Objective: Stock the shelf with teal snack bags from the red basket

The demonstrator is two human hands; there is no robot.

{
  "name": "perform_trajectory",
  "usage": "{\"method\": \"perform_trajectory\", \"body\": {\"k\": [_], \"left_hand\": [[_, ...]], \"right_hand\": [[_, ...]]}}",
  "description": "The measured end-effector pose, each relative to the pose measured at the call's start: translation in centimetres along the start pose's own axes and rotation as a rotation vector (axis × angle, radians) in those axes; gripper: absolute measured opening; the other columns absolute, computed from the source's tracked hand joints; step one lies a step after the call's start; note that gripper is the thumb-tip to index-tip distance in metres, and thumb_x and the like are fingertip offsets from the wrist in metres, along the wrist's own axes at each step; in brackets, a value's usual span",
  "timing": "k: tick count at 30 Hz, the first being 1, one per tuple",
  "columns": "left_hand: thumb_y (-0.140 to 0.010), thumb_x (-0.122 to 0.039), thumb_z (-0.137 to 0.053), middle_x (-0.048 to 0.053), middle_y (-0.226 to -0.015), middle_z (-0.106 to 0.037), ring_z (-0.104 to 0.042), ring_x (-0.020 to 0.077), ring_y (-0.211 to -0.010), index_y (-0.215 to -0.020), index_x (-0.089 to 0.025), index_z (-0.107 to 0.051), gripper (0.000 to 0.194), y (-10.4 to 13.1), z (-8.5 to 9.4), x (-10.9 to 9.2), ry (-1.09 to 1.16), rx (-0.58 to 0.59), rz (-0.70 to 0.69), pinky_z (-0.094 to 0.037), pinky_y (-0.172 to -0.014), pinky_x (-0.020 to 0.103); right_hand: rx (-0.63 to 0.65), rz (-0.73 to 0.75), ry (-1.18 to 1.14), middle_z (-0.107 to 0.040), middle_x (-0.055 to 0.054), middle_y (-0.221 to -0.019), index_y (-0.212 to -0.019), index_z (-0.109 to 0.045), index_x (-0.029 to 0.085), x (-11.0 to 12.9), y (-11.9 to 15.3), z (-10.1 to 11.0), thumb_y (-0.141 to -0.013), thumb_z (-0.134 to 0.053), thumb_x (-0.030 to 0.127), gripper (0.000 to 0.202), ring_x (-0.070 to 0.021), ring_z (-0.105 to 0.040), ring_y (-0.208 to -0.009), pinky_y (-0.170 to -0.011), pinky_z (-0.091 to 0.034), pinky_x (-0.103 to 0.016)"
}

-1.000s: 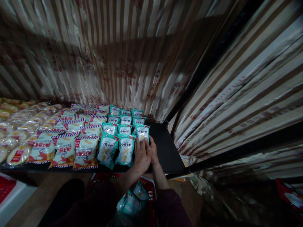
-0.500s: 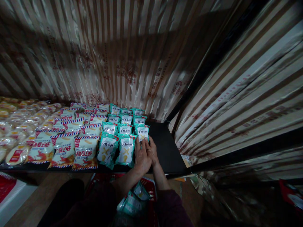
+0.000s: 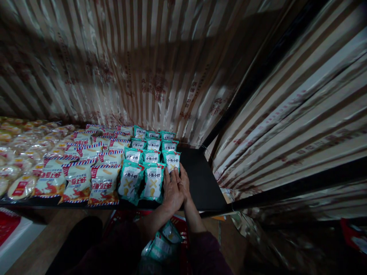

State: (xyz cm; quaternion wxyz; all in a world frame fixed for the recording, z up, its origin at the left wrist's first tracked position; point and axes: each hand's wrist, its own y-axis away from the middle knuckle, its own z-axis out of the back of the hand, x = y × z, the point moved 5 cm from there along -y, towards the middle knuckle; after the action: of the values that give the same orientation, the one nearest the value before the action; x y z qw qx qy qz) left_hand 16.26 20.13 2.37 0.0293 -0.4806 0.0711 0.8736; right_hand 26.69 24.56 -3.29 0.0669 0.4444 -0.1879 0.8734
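A teal and white snack bag [image 3: 172, 161] stands at the front of the right-hand column on the black shelf. Against its lower left part lies my left hand [image 3: 172, 191], fingers stretched along the bag. My right hand [image 3: 184, 184] grips the bag's lower right side, its thumb close to the left fingers. Both hands hold the bag between them and hide its bottom. Just left of my hands, another teal snack bag [image 3: 153, 182] leans upright in the front row, with several more teal bags in rows behind.
Red, white and blue striped snack bags [image 3: 103, 185] fill the shelf further left, then round wrapped pastries [image 3: 22, 187]. The black shelf [image 3: 205, 183] ends at the right by a dark post. Below, a red basket [image 3: 185, 238] holds teal bags [image 3: 160, 246]. Striped sheeting [image 3: 160, 57] hangs behind.
The held snack bag has settled very slightly lower, its top edge a little more level. Both hands stay almost in the same place around it.
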Motion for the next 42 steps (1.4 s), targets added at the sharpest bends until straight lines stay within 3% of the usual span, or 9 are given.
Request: {"method": "perform_trajectory", "body": {"k": [6, 13, 20, 27, 33, 42], "left_hand": [[-0.083, -0.017, -0.044, 0.022, -0.157, -0.009, -0.006, 0.0284, -0.146, -0.143, 0.003, -0.029, 0.066, 0.0, 0.0, 0.2, 0.005, 0.023, 0.0, -0.011, -0.119, 0.037], [-0.082, -0.017, -0.045, 0.018, -0.157, -0.011, -0.008, 0.027, -0.146, -0.144, -0.002, -0.031, 0.066, -0.3, -0.4, 0.6, 0.053, -0.004, -0.006, -0.012, -0.119, 0.036], [-0.083, -0.018, -0.044, 0.02, -0.158, -0.006, -0.002, 0.0272, -0.146, -0.145, -0.001, -0.029, 0.066, 0.2, -0.2, 0.4, 0.024, 0.022, -0.018, -0.011, -0.119, 0.035], [-0.083, -0.019, -0.043, 0.019, -0.158, -0.004, 0.001, 0.0271, -0.146, -0.144, 0.0, -0.031, 0.064, 0.9, -0.5, 0.3, 0.008, 0.012, -0.057, -0.006, -0.119, 0.037], [-0.082, -0.02, -0.043, 0.017, -0.157, -0.013, -0.002, 0.0245, -0.146, -0.143, -0.001, -0.033, 0.065, 2.3, -0.5, 0.5, 0.02, 0.051, -0.068, -0.007, -0.12, 0.039], [-0.084, -0.02, -0.039, 0.016, -0.153, -0.028, -0.02, 0.0233, -0.144, -0.142, -0.003, -0.038, 0.06, 5.7, -0.2, 0.7, 0.014, 0.12, -0.076, -0.016, -0.119, 0.035]], "right_hand": [[0.045, 0.006, 0.019, -0.055, -0.014, -0.135, -0.132, -0.052, 0.016, 0.6, 0.0, 0.1, -0.089, -0.034, 0.056, 0.062, -0.0259, -0.049, -0.124, -0.107, -0.035, -0.045], [0.034, 0.008, 0.03, -0.055, -0.012, -0.134, -0.133, -0.05, 0.018, 0.3, 0.1, -0.2, -0.089, -0.033, 0.057, 0.061, -0.0249, -0.05, -0.124, -0.107, -0.036, -0.045], [0.015, -0.058, -0.006, -0.049, -0.017, -0.14, -0.137, -0.045, 0.013, 0.4, 0.6, 0.3, -0.085, -0.035, 0.062, 0.073, -0.0279, -0.044, -0.129, -0.109, -0.033, -0.047], [-0.017, -0.062, -0.023, -0.045, -0.015, -0.144, -0.137, -0.045, 0.015, 0.2, 1.6, 1.0, -0.084, -0.036, 0.064, 0.073, -0.0285, -0.042, -0.132, -0.109, -0.033, -0.049], [-0.064, -0.02, 0.016, -0.052, -0.016, -0.137, -0.132, -0.049, 0.014, 0.5, 3.3, 1.6, -0.086, -0.036, 0.056, 0.064, -0.0272, -0.046, -0.128, -0.108, -0.035, -0.048], [-0.183, 0.031, 0.081, -0.059, -0.02, -0.125, -0.12, -0.058, 0.01, 1.1, 6.7, 3.1, -0.085, -0.036, 0.054, 0.06, -0.0284, -0.052, -0.119, -0.103, -0.04, -0.049]]}}
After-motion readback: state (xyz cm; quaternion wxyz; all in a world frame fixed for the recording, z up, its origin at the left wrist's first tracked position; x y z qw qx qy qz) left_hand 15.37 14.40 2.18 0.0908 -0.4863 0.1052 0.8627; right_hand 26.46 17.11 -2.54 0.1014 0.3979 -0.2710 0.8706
